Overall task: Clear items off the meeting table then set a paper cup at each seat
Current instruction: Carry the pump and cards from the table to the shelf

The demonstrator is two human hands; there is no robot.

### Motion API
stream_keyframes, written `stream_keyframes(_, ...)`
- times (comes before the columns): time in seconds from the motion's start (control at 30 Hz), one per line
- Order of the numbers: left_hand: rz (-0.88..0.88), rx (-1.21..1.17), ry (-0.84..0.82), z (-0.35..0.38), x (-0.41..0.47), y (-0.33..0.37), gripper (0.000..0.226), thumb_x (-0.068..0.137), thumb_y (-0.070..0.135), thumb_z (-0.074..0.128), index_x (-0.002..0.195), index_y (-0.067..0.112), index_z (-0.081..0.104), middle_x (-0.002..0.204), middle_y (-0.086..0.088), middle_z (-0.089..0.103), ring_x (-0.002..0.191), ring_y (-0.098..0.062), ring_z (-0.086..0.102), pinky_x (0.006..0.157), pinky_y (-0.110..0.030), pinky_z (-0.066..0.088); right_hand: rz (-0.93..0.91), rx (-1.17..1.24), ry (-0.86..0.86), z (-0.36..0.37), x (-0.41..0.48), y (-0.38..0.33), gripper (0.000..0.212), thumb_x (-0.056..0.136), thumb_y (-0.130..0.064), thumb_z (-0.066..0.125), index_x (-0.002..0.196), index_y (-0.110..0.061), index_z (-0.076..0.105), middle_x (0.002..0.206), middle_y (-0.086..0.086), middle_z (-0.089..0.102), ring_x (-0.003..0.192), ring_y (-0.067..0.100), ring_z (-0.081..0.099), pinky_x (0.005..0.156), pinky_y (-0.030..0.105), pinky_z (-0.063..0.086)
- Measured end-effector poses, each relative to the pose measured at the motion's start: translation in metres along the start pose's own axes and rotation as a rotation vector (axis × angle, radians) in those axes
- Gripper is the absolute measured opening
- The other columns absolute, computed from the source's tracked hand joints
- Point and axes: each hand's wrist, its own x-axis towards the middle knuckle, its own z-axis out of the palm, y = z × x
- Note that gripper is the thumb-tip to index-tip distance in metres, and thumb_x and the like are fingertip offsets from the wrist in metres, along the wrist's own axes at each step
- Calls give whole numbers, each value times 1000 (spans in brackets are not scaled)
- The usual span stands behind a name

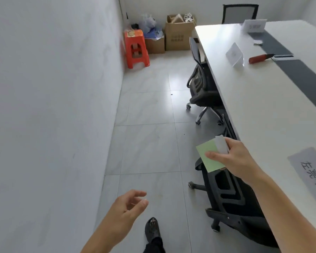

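My right hand [233, 159] is shut on a light green pad [207, 156] and a small white object [221, 144], held just off the left edge of the white meeting table [259, 99]. My left hand [128, 205] hangs open and empty over the floor. On the table lie a red utility knife [259, 58], a dark pen-like item [283, 56] and a small grey object [258, 43]. Name cards stand at the seats: one near me [310, 172], one midway [234, 54], one at the far end [254, 25].
Black office chairs are tucked at the table's left side, one near [232, 203] and one farther [201, 88]; another [240, 13] is at the far end. An orange stool [136, 49], cardboard boxes [178, 34] and a plastic bag [150, 24] stand in the far corner. Wall on my left.
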Motion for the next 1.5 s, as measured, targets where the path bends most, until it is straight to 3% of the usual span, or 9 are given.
stream_keyframes(0.13,49,38,-21,-44,60,23,15,91,33,64,106,35,65,98,2,69,94,-8,67,84,-19,50,-11,11,25,27,68,-31,16,79,-16,78,89,-18,65,83,0,69,75,15,68,54,23,51)
stream_keyframes(0.37,46,25,-60,-98,159,61,14,90,30,66,104,32,66,95,-4,70,89,-12,69,79,-21,52,16,55,52,32,168,-55,19,78,-16,78,92,-15,66,82,2,70,75,18,70,55,29,55)
stream_keyframes(0.47,39,41,-85,-109,212,80,22,83,43,67,103,33,67,94,-3,70,85,-8,69,78,-22,52,58,71,85,19,221,-52,21,78,-15,78,94,-14,65,85,4,70,77,20,70,60,37,59)
stream_keyframes(0.6,50,98,-122,-113,299,119,14,90,33,65,103,32,66,95,-5,70,87,-10,69,76,-19,51,64,80,145,-5,303,-50,22,78,-16,79,96,-13,65,84,3,70,75,18,69,53,27,53)
stream_keyframes(0.7,78,146,-185,-116,362,170,25,82,45,66,104,33,67,92,-2,71,85,-7,69,79,-21,53,82,110,191,-32,361,-57,22,78,-14,79,96,-11,66,78,0,69,64,9,69,47,20,50)
stream_keyframes(0.87,155,163,-179,-129,465,254,15,87,36,68,102,33,68,94,-3,73,85,-8,70,78,-24,51,107,100,289,-86,448,-72,21,76,-15,81,93,-14,69,82,1,73,75,19,72,61,33,58)
stream_keyframes(1.2,263,307,-377,-133,674,366,16,90,35,64,106,34,66,96,-3,71,87,-5,68,74,-20,50,210,193,486,-157,591,-80,14,81,-9,75,91,-10,65,79,7,67,64,18,65,44,19,48)
stream_keyframes(1.37,293,314,-414,-151,781,431,27,80,50,68,102,34,68,95,-6,72,86,-11,69,74,-23,51,285,215,570,-172,673,-92,15,81,-11,76,92,-12,65,80,6,68,65,18,66,48,24,51)
stream_keyframes(1.5,327,372,-535,-142,857,483,13,91,32,64,103,33,67,95,-7,72,86,-11,69,75,-23,51,328,241,675,-188,719,-102,15,81,-14,77,89,-10,65,77,3,67,64,16,66,49,23,50)
